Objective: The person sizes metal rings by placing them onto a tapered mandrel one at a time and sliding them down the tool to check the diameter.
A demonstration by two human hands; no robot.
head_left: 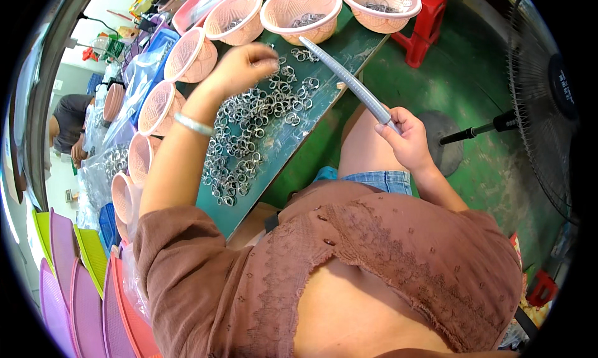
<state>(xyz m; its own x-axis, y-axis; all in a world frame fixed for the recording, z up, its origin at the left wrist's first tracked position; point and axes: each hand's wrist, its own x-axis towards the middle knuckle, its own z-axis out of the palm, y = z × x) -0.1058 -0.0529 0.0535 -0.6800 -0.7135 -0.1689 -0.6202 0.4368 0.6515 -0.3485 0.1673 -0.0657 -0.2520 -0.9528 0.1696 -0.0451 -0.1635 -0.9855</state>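
Note:
My right hand [403, 136] grips the thick end of a grey tapered ring mandrel [352, 80]. The mandrel slants up and left, its thin tip near the pink baskets. Over the far part of the green table, my left hand [252, 66] is raised with fingers curled together and slightly blurred. What it holds, if anything, I cannot make out. Below and beside that hand lies a loose heap of silvery metal rings [252, 118], spread along the table.
Pink plastic baskets [301, 12] line the table's far and left edges, some with rings inside. A red stool [423, 31] stands beyond the table's right corner. A black fan [548, 90] is at the right. At the far left a person [73, 124] bends over.

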